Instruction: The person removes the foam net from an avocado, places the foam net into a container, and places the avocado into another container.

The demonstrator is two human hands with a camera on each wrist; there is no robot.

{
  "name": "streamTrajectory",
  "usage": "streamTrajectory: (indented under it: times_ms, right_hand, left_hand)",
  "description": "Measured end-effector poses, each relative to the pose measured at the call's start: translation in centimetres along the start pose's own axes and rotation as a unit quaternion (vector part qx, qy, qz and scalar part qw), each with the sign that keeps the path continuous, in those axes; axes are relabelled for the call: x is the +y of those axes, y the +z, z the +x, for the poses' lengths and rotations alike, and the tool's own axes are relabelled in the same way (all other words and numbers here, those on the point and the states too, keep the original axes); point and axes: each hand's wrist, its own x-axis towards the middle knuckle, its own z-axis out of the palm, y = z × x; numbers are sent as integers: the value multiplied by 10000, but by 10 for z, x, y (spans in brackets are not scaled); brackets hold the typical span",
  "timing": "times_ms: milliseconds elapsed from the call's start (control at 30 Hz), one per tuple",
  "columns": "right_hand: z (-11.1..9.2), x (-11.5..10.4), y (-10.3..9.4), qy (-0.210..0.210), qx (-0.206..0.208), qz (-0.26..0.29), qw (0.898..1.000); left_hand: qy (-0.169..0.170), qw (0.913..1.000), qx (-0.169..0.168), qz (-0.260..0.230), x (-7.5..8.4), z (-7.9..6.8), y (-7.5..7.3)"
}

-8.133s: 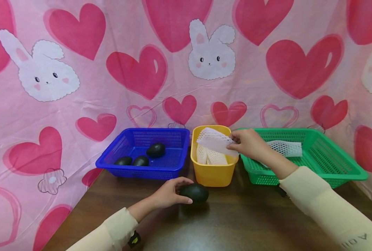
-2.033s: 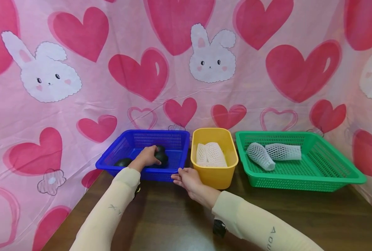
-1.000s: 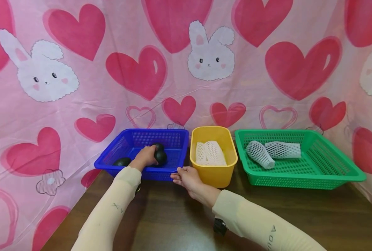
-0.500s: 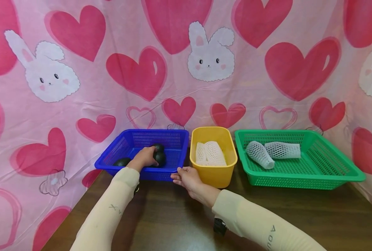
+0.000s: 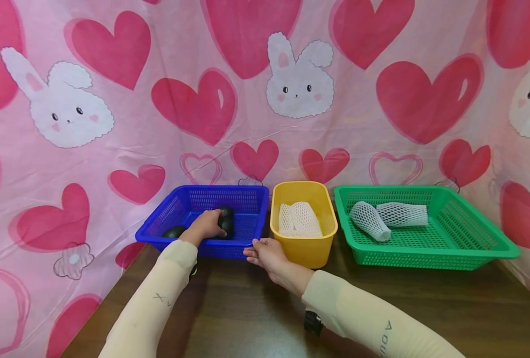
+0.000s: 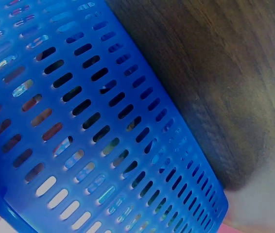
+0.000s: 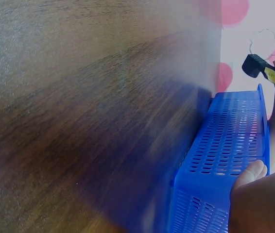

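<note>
My left hand (image 5: 208, 224) reaches into the blue basket (image 5: 258, 219) and grips a dark avocado (image 5: 226, 227), its thumb and fingers on the near side; part of the fruit is hidden by the hand. Another avocado (image 5: 226, 212) lies just behind it, and one more avocado (image 5: 174, 231) sits at the basket's left. At the basket's front right corner, my right hand (image 5: 267, 254) pinches the rim, thumb on top and fingers below. The right wrist view has that thumb (image 7: 254, 171) at the rim. In the left wrist view only the basket's slotted wall (image 6: 103, 111) shows, not the hand.
Beside the blue basket stands a yellow bin (image 5: 304, 253) holding white foam net sleeves (image 5: 305, 220). To its right, a green basket (image 5: 435, 258) contains two bulging white net sleeves (image 5: 370, 220). All three stand on a dark wooden table (image 5: 229, 308) against a pink patterned cloth (image 5: 247, 119).
Eight seconds ago my left hand held an avocado on the table and my right hand a net sleeve over the yellow bin. Over the last two seconds both hands stay nearly still; the gripped avocado shifts slightly.
</note>
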Motion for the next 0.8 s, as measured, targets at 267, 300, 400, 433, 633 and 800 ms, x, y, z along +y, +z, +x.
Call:
streamTrajectory:
  times_ms: [267,300,400,433,633,800]
  right_hand:
    - [-2,-1,-3,47,-59,-56,10000]
    - [-2,0,-4,43,-75,-63,9999]
    - [-4,2,-5,-30,-179,-81,9998]
    - [-5,3,-6,-55,-214,-94,9997]
    - [-12,5,-12,-156,-380,-460,9981]
    - [-20,2,-21,-303,-408,-1053,9931]
  left_hand:
    - [88,10000,33,7,3,-2,-3]
    - [108,9999,52,1,4,-3,-4]
    - [123,9998,143,-89,4,-4,-6]
    - [135,9997,188,-110,4,-5,-6]
    - [259,9987,339,-287,7,-7,-9]
    - [461,9969,430,-463,11,-11,-11]
